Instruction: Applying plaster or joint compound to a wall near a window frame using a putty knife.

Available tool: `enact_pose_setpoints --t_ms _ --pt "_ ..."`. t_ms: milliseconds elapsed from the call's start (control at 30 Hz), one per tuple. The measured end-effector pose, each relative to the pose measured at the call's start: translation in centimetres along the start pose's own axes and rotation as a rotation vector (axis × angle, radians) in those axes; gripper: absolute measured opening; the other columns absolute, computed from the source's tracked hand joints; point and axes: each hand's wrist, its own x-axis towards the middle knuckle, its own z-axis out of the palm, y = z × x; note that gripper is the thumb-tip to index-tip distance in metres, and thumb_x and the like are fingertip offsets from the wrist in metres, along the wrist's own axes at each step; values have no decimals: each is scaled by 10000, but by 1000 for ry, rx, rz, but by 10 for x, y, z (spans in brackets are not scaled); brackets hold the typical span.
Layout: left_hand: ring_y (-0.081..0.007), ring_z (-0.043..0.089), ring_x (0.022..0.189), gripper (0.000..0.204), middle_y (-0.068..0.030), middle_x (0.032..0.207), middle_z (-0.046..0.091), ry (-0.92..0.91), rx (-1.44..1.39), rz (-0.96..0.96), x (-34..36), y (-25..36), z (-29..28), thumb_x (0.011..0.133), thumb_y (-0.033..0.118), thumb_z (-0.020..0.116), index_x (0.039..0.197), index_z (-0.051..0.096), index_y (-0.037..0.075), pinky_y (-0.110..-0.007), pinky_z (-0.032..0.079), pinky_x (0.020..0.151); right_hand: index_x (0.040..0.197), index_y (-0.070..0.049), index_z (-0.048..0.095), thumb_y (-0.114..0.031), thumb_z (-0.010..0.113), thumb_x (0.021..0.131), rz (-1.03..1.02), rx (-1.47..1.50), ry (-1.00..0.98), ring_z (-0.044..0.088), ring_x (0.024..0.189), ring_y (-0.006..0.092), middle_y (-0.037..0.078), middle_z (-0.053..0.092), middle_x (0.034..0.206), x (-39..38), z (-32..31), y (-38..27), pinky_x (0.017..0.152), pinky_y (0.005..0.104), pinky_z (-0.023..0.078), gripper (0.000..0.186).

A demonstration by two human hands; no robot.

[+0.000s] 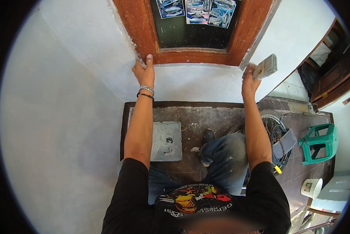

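Observation:
My left hand (144,74) rests at the lower left corner of a brown wooden window frame (194,58). Its thumb points up against the wood, apart from the other fingers, which are partly hidden beside the frame's edge. I see nothing held in it. To the right, my right hand (250,81) is closed around a wide paintbrush (266,67), raised beside the frame's lower right corner. The brush's pale, greyish end points up and right; its handle is covered by my fingers. White wall (198,84) runs below the frame.
A paint-smeared grey tray (175,152) lies on the dark tiled floor (190,117) by my left forearm. To the right are a wheel (269,119) with coiled cable (276,136), a green plastic stool (331,140) and a white bucket (310,188). Stickers (198,11) cover part of the pane.

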Motion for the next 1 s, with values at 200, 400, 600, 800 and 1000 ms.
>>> enact_pose_setpoints --t_ms 200,400,600,800,1000 --pt "-423 280 1263 595 -283 1327 316 322 389 797 1 31 20 868 321 533 1269 341 -75 -513 218 1033 934 -27 540 -280 522 922 -73 432 -43 476 486 102 12 470 666 44 43 -46 392 222 363 253" --pt "-506 108 1325 630 -303 1443 140 456 319 967 26 2 49 911 337 423 1352 244 -76 -567 118 1062 906 -20 548 -254 521 910 -188 278 -117 503 478 117 22 474 665 45 54 -22 381 218 378 235" --pt "-493 73 1343 629 -273 1461 145 432 418 1134 30 10 53 956 332 333 1416 131 -47 -559 100 1075 873 12 522 -220 537 892 -254 295 106 533 427 133 44 498 611 49 72 -28 324 214 375 232" --pt "-462 159 1337 713 -309 1434 165 381 425 1065 36 -1 44 898 387 447 1396 188 -53 -550 137 1073 858 -5 532 -230 545 891 -242 281 84 468 428 116 35 479 622 48 74 -29 350 232 354 228" --pt "-443 267 1280 664 -288 1386 261 341 416 1118 46 -7 25 869 311 508 1353 258 -68 -526 211 1049 919 -56 534 -236 567 902 -179 228 59 385 445 84 11 447 636 14 60 16 393 221 318 184"
